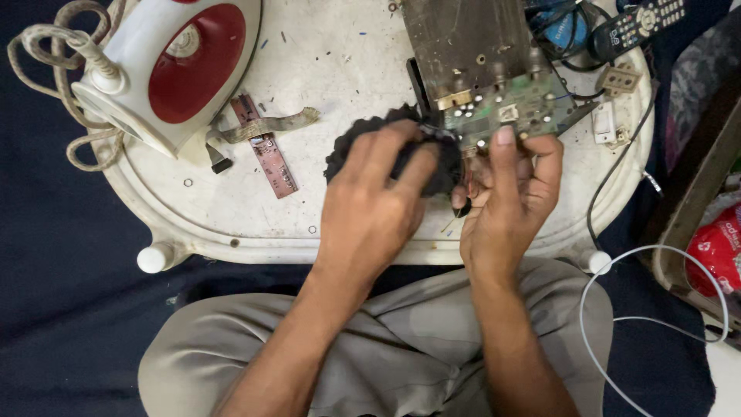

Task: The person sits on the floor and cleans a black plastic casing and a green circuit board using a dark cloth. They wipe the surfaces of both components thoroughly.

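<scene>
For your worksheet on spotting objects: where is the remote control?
In the head view, the remote lies at the top right, on the tray's far edge, beyond the circuit board.

black cloth half hidden under left hand, iron and remote cut off at top edge, board parts too small to tell

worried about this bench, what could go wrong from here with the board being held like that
1. The left hand presses a black cloth against the circuit board; it may snag on components.
2. The right hand grips the board's edge only, so it could slip.
3. The iron sits at the tray edge and might tip.
</scene>
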